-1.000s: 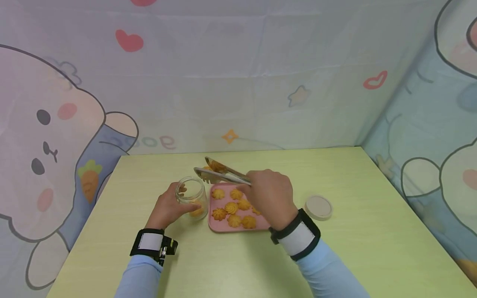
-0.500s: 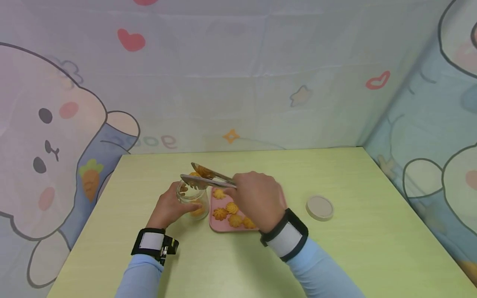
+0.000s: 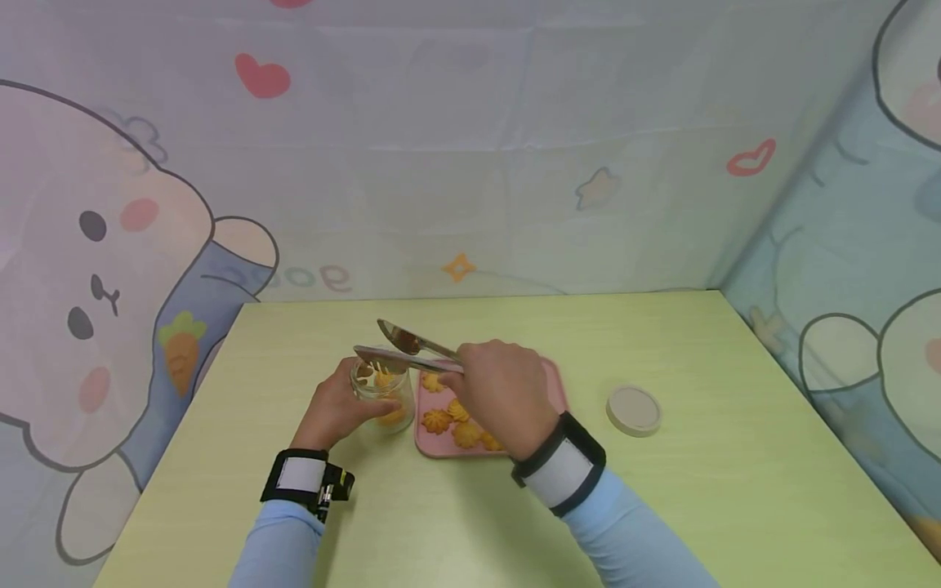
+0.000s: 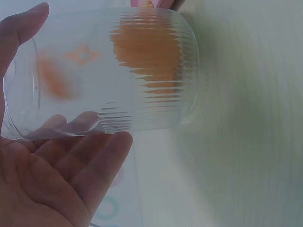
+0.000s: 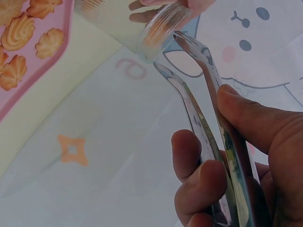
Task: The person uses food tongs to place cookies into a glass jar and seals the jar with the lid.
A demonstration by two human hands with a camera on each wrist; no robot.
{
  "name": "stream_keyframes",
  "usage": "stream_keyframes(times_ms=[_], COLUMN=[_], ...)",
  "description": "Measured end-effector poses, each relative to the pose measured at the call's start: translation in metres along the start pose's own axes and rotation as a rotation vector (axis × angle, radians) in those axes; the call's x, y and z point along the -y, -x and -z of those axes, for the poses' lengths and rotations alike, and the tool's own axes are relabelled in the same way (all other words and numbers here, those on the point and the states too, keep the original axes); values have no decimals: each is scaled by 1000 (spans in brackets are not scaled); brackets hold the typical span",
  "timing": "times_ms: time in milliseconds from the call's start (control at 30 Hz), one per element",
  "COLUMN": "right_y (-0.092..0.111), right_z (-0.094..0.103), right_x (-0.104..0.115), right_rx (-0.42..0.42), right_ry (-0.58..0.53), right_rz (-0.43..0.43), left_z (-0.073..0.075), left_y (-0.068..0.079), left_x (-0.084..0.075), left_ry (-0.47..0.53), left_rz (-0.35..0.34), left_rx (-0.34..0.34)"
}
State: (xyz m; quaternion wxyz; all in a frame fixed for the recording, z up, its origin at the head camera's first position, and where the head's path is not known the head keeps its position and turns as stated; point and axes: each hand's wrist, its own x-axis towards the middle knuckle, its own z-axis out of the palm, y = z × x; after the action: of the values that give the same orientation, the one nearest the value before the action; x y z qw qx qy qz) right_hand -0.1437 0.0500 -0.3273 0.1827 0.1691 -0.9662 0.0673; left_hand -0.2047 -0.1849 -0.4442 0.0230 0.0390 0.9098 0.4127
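Note:
My left hand (image 3: 338, 408) grips a clear glass jar (image 3: 402, 398) that stands on the table, thumb in front and fingers behind. Ribbed glass shows golden cookies (image 4: 149, 47) at its bottom. A blurred orange cookie (image 4: 54, 78) is inside the jar near the mouth. Above the mouth are metal tongs (image 3: 426, 359), held in my right hand (image 3: 507, 392). The tips of the tongs stand apart with nothing between them. Beside the jar lies a pink tray (image 3: 555, 384) bearing several piped cookies (image 5: 19, 33), partly hidden by my right hand.
A round whitish lid (image 3: 634, 410) lies on the pale yellow table (image 3: 735, 457), right of the tray. A printed cloth backdrop (image 3: 500, 163) rises behind the table and at both sides.
My right hand and the tongs moved left over the jar's mouth. The tongs let go of the cookie, which is now inside the jar. My left hand stayed on the jar.

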Motion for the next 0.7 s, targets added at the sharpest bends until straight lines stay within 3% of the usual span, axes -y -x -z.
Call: stream_keyframes(times_ms=[433, 700], right_y=[4, 6], right_z=[2, 5], right_x=[-15, -26], right_rx=[-36, 4], right_ry=[-34, -30], right_rz=[-35, -99], left_z=[-1, -1], left_y=[1, 1], left_x=[-2, -2], left_ry=[3, -5], left_rz=[4, -8], left_rx=[-11, -15])
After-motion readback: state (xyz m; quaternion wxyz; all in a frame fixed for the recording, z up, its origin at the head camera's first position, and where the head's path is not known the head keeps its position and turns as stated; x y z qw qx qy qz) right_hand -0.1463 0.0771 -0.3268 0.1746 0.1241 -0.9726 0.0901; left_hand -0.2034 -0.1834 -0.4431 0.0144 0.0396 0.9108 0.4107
